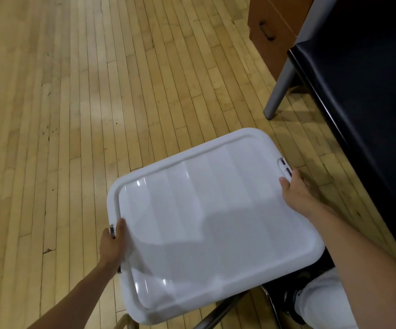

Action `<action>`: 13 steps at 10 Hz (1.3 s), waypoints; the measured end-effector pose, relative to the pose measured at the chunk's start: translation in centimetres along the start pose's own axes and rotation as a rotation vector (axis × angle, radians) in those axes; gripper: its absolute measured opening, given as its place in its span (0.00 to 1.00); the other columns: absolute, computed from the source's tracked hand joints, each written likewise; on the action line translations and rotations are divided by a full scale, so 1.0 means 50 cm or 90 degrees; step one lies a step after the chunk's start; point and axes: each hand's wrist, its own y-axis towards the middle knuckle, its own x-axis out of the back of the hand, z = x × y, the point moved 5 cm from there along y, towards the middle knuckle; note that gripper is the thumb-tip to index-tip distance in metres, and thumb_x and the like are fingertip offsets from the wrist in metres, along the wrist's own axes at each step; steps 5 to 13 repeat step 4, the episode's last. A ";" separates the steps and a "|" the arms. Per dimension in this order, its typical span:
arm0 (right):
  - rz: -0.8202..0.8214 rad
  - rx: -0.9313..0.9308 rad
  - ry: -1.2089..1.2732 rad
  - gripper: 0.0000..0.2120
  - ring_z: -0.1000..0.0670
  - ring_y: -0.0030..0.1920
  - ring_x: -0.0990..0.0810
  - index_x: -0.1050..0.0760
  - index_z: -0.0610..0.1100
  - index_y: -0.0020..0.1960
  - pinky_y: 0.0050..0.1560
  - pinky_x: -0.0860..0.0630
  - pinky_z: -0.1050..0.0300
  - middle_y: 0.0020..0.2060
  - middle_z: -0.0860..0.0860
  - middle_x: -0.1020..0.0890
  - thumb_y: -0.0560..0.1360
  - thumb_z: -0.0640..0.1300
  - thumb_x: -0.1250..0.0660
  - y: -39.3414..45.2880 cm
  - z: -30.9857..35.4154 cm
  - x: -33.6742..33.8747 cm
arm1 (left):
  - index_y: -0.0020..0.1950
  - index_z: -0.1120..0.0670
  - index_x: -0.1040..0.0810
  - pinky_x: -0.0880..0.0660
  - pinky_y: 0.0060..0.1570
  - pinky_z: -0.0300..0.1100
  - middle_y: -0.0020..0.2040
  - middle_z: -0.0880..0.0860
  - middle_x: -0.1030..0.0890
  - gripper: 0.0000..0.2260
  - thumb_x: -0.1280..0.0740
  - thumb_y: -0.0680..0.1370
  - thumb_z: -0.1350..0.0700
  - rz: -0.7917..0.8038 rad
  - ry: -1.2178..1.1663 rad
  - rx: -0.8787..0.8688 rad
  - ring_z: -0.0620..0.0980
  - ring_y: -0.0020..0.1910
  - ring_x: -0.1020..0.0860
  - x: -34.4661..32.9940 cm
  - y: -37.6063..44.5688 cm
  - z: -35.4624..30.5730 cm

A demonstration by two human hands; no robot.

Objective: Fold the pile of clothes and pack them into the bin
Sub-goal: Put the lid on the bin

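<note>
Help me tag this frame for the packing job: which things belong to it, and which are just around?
Job: white bin lid, gripped at its side latches by the left hand and right hand.

Around: black chair, wooden cabinet, wood floor.

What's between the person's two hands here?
In the head view, the white bin lid spans the whole stretch: the left hand grips one short edge by a latch, the right hand grips the opposite edge.
</note>
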 end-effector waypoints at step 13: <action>-0.067 0.022 -0.149 0.30 0.35 0.69 0.34 0.54 0.42 0.80 0.62 0.32 0.44 0.72 0.36 0.37 0.82 0.43 0.45 -0.043 0.050 -0.009 | 0.66 0.67 0.33 0.26 0.55 0.59 0.57 0.67 0.24 0.23 0.48 0.84 0.47 -0.127 0.112 0.080 0.67 0.54 0.25 -0.024 -0.012 -0.055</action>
